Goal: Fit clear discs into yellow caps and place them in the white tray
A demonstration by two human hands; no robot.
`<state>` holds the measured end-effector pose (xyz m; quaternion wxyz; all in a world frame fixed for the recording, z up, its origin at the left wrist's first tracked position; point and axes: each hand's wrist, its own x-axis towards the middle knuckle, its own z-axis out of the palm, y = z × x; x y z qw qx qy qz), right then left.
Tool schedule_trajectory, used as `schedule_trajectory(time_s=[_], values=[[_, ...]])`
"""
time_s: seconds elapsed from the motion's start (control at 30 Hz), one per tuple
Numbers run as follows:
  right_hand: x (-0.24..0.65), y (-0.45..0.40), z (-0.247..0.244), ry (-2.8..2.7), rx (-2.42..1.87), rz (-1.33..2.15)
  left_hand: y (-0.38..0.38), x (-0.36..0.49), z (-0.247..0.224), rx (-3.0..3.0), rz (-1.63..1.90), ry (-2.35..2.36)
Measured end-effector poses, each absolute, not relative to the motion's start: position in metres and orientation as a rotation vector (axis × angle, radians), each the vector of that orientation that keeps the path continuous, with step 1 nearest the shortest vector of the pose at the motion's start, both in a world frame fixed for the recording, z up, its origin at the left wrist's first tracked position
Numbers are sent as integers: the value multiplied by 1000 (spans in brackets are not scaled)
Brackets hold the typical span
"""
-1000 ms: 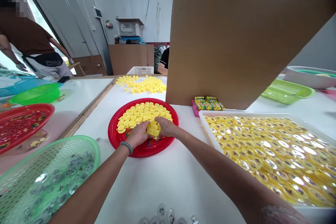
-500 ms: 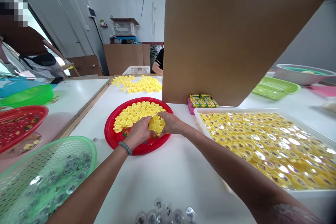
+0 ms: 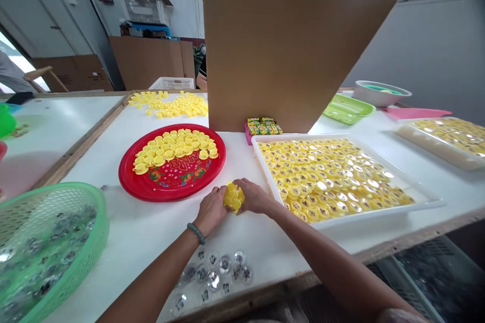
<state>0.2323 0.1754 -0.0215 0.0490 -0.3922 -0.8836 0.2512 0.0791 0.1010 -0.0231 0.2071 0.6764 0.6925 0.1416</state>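
On the white bench (image 3: 242,257), between the red plate (image 3: 131,184) and the white tray (image 3: 261,161), both hands cup one clump of yellow caps (image 3: 234,197): the left hand (image 3: 210,208) presses from one side, the right hand (image 3: 254,197) from the other, fingers curled close around it. The red plate carries more yellow caps in a band across its far half, too many to count. The white tray is packed with rows of filled yellow cups. One green basket (image 3: 81,267) holds clear lids; about a dozen loose clear lids (image 3: 217,272) lie near the left wrist.
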Motion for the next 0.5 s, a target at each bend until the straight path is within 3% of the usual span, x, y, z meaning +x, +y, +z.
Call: schedule_trajectory(time_s=[0.33,0.5], values=[[227,180,-22,-2702,-1104,746,90,56,-33,1945,509,1901],[235,162,-15,-2605,-1157,549,69,45,-34,1909,607,1905]])
